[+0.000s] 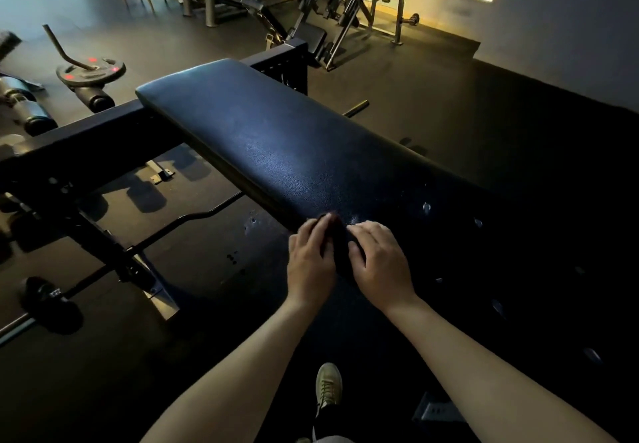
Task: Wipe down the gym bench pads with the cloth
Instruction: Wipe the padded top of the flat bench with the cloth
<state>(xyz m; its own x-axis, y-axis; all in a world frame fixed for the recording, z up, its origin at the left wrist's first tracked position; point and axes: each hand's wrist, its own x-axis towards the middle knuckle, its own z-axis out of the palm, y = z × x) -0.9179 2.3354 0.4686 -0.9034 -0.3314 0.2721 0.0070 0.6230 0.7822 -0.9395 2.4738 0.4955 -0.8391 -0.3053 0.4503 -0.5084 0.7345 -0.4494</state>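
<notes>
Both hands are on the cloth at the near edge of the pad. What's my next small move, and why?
Probably slide the cloth forward along the pad. The left hand and right hand hold it together at the pad's near edge, and most of the pad's length stretches away ahead of them.

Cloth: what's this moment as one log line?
left hand: holds cloth | right hand: holds cloth | bench pad: hands at near end

The small dark cloth (340, 247) is largely covered by the left hand (311, 264) and right hand (380, 261); its edges are lost in shadow
</notes>
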